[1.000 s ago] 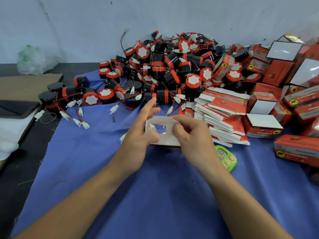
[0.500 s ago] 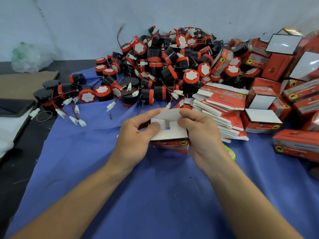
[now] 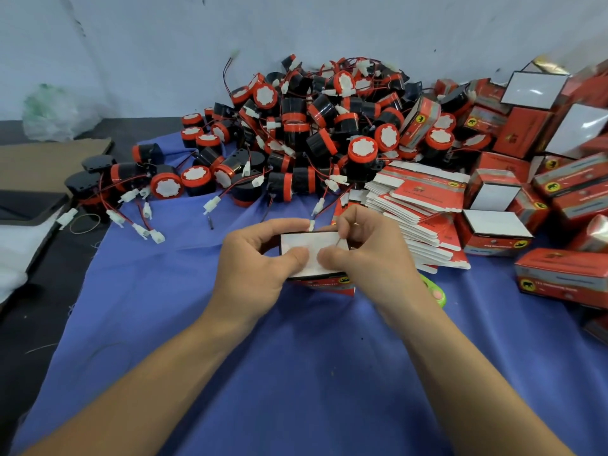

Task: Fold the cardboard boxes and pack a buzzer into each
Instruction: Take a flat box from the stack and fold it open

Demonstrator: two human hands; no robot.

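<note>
Left hand (image 3: 250, 268) and right hand (image 3: 365, 255) gripped red cardboard box (image 3: 314, 255), thumbs pressed on white flap; buzzer pile (image 3: 312, 133) far.

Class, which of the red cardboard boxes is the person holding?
The centre box, white face up, gripped by left hand and right hand; the other boxes lie untouched to the right.

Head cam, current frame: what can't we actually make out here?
- Head view: inside of the held box, covered by its white flap, the left hand and the right hand; buzzer in or not, cannot tell.
- Head view: green gadget, mostly behind the right wrist.
- Head view: print on the red boxes, too small and blurred.
- Head view: rightmost boxes, cut off by the frame edge.
- Head view: plastic bag, blurred, contents unclear.
</note>
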